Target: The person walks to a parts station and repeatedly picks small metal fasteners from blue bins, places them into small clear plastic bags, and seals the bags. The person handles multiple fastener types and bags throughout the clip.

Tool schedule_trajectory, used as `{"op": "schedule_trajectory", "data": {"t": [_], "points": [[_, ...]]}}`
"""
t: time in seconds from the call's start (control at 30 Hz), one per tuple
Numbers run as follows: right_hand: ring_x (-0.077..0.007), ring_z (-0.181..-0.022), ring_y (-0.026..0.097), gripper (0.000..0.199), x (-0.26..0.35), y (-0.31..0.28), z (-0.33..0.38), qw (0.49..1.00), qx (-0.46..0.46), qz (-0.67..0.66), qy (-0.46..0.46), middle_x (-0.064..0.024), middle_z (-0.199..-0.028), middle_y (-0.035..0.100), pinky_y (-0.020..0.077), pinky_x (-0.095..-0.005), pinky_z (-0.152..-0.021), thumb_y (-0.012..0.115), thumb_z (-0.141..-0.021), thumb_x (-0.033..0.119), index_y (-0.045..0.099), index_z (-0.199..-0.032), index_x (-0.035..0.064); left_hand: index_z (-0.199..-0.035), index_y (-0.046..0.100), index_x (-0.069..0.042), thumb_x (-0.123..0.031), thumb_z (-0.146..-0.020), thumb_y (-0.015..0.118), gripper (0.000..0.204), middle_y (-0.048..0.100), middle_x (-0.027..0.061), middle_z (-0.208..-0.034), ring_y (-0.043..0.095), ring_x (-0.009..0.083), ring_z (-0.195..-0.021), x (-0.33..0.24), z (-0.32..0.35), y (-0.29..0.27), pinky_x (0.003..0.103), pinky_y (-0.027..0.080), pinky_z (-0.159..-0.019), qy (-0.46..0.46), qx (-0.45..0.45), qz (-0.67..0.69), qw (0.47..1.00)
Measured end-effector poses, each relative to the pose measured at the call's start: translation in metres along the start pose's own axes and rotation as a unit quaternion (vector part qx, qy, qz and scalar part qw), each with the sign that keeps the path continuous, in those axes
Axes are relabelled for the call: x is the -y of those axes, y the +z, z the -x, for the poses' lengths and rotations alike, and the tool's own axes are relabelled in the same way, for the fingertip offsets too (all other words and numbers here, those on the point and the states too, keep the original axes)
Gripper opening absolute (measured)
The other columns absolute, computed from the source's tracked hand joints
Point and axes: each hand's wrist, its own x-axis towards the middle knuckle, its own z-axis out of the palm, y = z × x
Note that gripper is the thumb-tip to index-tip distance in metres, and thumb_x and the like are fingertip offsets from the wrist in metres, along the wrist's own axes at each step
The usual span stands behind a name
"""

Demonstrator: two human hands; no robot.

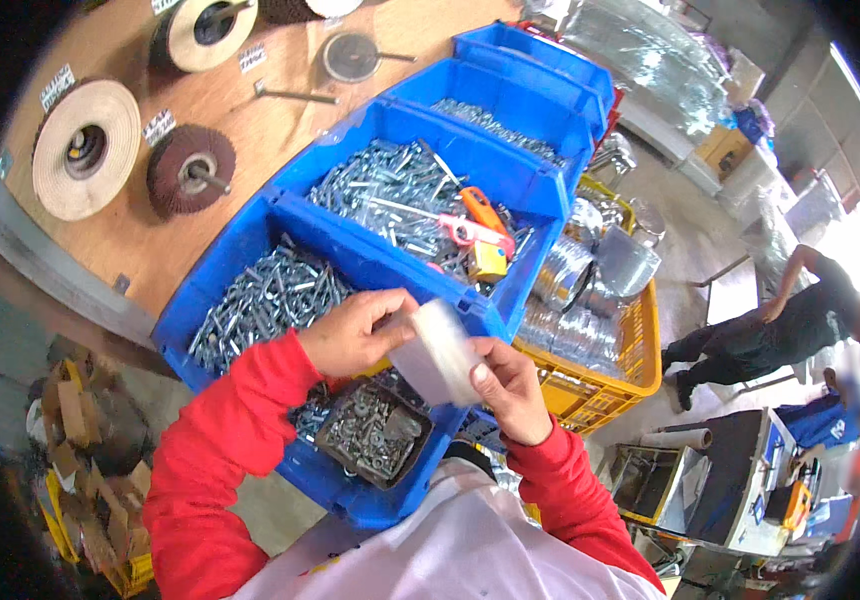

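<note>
Between my two hands is a whitish, translucent, thick flat piece [434, 355]; it is blurred, and I cannot tell whether it is a tape roll or a stack of plastic. My left hand [358, 332] grips its left side with bent fingers. At its right edge, my right hand [512, 388] pinches it with thumb and fingers. Both hands are above the nearest blue bin [250, 215], which holds many bolts [268, 305]. Close below the held piece, a dark tray [375, 432] of washers and small hardware sits in that bin.
Further blue bins [525, 100] of screws run away from me, one holding orange-handled tools [485, 210]. A yellow crate [640, 350] with metal parts stands to the right. Abrasive wheels [87, 150] hang on the wooden board [280, 140]. Two people [800, 315] are at the right.
</note>
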Motion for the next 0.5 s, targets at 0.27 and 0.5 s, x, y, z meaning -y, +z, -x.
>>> {"op": "schedule_trajectory", "data": {"t": [0.27,0.5], "points": [[-0.0086,-0.076,0.061,0.009,0.009,0.022,0.002,0.986,-0.118,0.101,-0.063,-0.0022,-0.087,0.07,0.0509,-0.0236,-0.071,0.07,-0.096,0.005,0.069,-0.099,-0.0035,-0.122,0.059,-0.002,-0.028,-0.089,0.078,0.046,0.061,0.0176,-0.116,0.059,0.0311,-0.109,0.003,0.001,0.035,0.041,0.048,-0.095,0.015,-0.234,0.001,0.972],[-0.0069,-0.076,0.06,0.009,0.005,0.036,-0.006,0.982,-0.067,0.142,-0.104,-0.0003,-0.083,0.068,0.0501,-0.0245,-0.068,0.076,-0.09,0.004,0.068,-0.085,0.002,-0.136,0.051,-0.007,-0.048,-0.079,0.084,0.078,0.053,0.0184,-0.12,0.049,0.0304,-0.113,0.0,0.012,0.045,0.044,0.041,-0.101,0.011,-0.203,-0.034,0.979]]}}
